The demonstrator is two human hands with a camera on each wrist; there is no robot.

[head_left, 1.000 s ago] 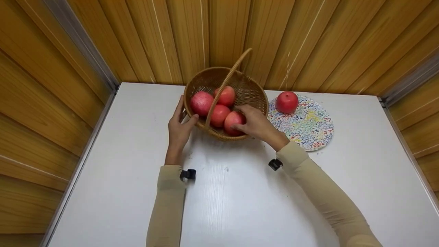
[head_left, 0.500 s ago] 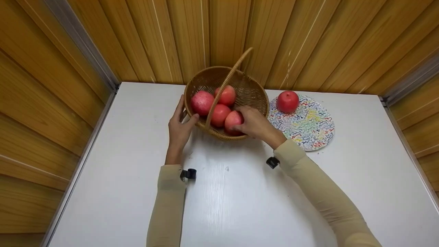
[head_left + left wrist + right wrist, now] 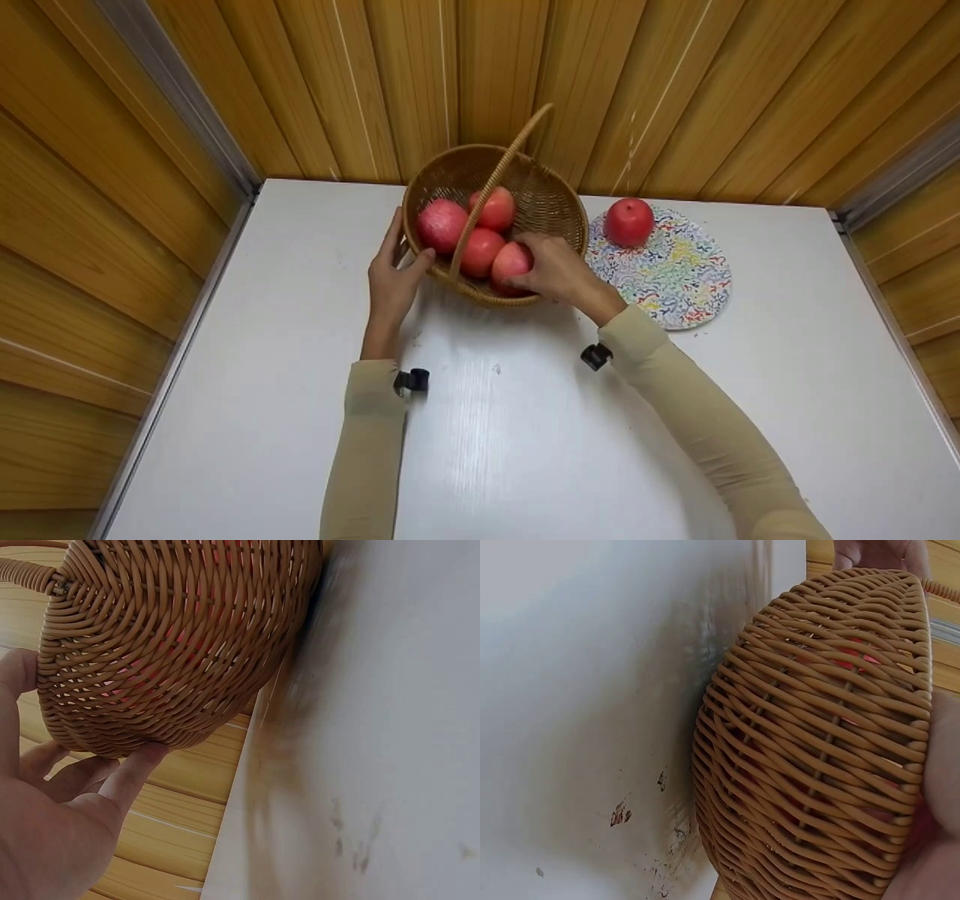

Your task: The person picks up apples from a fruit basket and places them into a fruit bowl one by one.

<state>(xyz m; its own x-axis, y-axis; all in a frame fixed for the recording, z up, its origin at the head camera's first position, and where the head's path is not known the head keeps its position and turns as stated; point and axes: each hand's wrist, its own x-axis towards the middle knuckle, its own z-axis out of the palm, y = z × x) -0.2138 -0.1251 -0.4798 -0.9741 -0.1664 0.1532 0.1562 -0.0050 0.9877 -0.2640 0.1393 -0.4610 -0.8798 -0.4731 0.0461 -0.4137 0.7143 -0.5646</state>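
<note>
A brown wicker basket [image 3: 551, 196] with an arched handle [image 3: 499, 172] stands at the back of the white table and holds several red-pink fruits that look like apples. My left hand [image 3: 392, 289] holds the basket's left side, thumb at the rim and fingers against the outer weave, as the left wrist view shows. Reaching in over the front right rim, my right hand [image 3: 561, 274] grips a red-pink apple [image 3: 510, 262]; part of that apple is hidden by the hand. Beside it in the basket lie another apple [image 3: 482, 253], one behind [image 3: 495, 209] and a larger speckled fruit [image 3: 442, 226].
A round plate [image 3: 679, 285] with a multicoloured pattern lies right of the basket, bearing one red apple [image 3: 628, 223] near its back edge. Wood-look panels [image 3: 495, 67] rise behind the table [image 3: 480, 442] and on both sides.
Between one second and half a second ago, my right hand and wrist shifted slightly left with the gripped apple. Since then hardly anything has moved; the left hand stays on the basket.
</note>
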